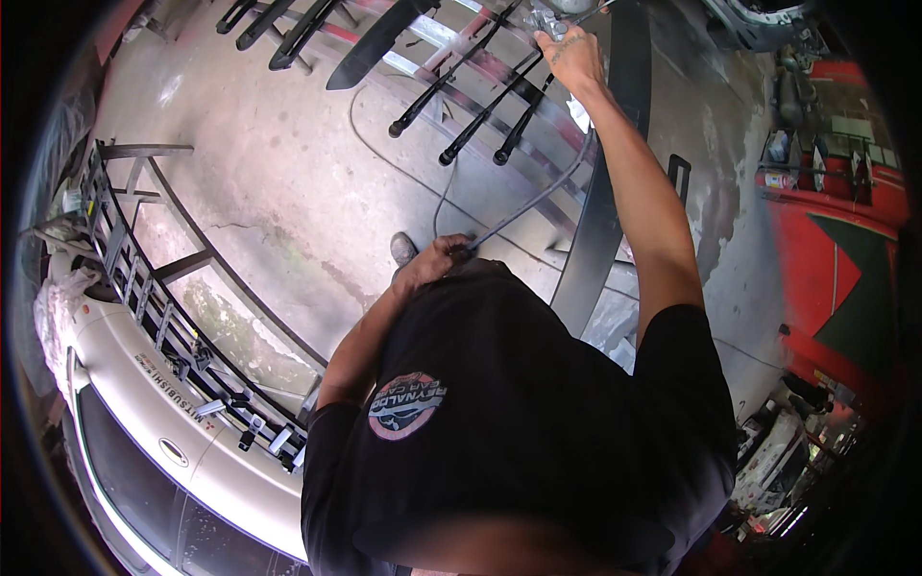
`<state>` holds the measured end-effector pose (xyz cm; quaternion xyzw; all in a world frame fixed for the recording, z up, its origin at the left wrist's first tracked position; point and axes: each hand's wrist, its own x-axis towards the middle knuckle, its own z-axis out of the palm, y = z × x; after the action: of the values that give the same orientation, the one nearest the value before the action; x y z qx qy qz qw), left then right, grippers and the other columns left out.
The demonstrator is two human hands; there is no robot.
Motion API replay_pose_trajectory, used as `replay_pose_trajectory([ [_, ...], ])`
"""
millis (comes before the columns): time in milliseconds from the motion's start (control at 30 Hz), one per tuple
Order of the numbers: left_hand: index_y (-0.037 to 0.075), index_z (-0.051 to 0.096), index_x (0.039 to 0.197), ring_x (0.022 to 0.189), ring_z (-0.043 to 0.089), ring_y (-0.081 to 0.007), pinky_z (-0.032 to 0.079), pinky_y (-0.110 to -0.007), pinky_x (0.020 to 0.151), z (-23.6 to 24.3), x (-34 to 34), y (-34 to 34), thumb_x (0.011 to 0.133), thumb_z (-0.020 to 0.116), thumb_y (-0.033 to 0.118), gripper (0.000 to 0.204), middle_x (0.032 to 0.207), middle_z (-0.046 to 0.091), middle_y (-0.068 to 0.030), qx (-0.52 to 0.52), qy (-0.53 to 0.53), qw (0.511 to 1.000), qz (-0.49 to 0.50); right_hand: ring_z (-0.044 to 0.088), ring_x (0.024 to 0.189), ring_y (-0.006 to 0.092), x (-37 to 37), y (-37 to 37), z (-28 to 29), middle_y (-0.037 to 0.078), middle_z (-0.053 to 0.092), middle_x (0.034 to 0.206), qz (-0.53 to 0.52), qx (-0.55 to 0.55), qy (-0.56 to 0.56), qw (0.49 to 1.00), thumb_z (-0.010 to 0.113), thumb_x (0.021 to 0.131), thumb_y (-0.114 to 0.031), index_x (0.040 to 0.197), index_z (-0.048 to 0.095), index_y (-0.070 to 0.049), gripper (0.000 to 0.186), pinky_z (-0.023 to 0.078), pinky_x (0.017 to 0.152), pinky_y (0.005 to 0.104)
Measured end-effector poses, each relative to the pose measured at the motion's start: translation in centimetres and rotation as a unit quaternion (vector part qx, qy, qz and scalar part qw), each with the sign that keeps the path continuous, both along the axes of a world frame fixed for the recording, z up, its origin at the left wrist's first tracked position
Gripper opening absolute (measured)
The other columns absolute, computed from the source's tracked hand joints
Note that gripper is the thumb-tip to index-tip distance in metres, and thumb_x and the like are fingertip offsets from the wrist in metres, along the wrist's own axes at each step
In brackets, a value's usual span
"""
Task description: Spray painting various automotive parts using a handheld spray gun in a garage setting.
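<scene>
My right hand (576, 60) stretches far forward, fingers closed round a silvery spray gun (545, 23) beside the top of a long black panel (597, 226). A small white scrap (579, 113) shows just below that wrist. A dark hose (538, 200) runs from there down to my left hand (444, 257), whose closed fingers grip it close to my body. Left of the gun, slim black wiper arms (468, 134) and broader black trim strips (375, 48) lie across a rack of pale bars (423, 34). The gun's far end is partly cut off by the picture edge.
At left stands a curved metal frame (206, 250) next to a light-coloured vehicle (144, 370). Hose loops (370, 144) lie on the concrete floor (259, 144). Red and dark green panels (836, 269) and shelved containers (778, 178) line the right side.
</scene>
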<state>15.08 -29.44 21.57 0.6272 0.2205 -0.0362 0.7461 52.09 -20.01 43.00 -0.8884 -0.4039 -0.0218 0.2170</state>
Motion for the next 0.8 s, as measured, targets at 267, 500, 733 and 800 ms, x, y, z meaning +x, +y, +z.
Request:
replay_pose_trajectory([
  [267, 0.001, 0.067, 0.106, 0.087, 0.06, -0.0155, 0.049, -0.035, 0.081, -0.7, -1.5, -0.1, 0.096, 0.061, 0.01, 0.015, 0.09, 0.068, -0.0093, 0.006, 0.036, 0.996, -0.082, 0.067, 0.068, 0.027, -6.5, -3.9, 0.6, 0.017, 0.07, 0.076, 0.086, -0.095, 0.209, 0.969, 0.076, 0.085, -0.046, 0.088, 0.071, 0.005, 0.051, 0.055, 0.068, 0.0392],
  [500, 0.001, 0.067, 0.105, 0.087, 0.062, -0.0183, 0.049, -0.036, 0.083, 0.7, -1.6, -0.3, 0.094, 0.062, 0.016, 0.019, 0.088, 0.068, -0.0112, 0.029, 0.053, 0.994, -0.096, 0.068, 0.059, 0.0243, -8.2, -5.7, 1.8, 0.015, 0.07, 0.071, 0.134, -0.098, 0.205, 0.964, 0.073, 0.086, -0.052, 0.087, 0.072, 0.004, 0.056, 0.057, 0.066, 0.0401],
  [733, 0.001, 0.066, 0.11, 0.09, 0.065, -0.0243, 0.049, -0.038, 0.085, 1.1, -2.6, -0.9, 0.094, 0.062, 0.016, 0.022, 0.092, 0.069, -0.0145, 0.029, 0.086, 0.993, -0.072, 0.071, 0.094, 0.0465, -6.6, -4.2, 1.6, 0.033, 0.071, 0.091, 0.049, 0.018, 0.023, 0.998, 0.069, 0.09, -0.05, 0.107, 0.07, 0.008, 0.061, 0.055, 0.086, 0.0494],
  [800, 0.0, 0.066, 0.113, 0.094, 0.066, -0.0271, 0.05, -0.04, 0.087, 0.5, -3.1, -0.9, 0.095, 0.062, 0.017, 0.025, 0.097, 0.071, -0.0175, 0.042, 0.055, 0.995, -0.074, 0.072, 0.089, 0.0436, -7.2, -4.4, 1.3, 0.03, 0.072, 0.089, 0.041, -0.014, 0.044, 0.998, 0.069, 0.089, -0.051, 0.106, 0.071, 0.006, 0.06, 0.055, 0.083, 0.0489],
])
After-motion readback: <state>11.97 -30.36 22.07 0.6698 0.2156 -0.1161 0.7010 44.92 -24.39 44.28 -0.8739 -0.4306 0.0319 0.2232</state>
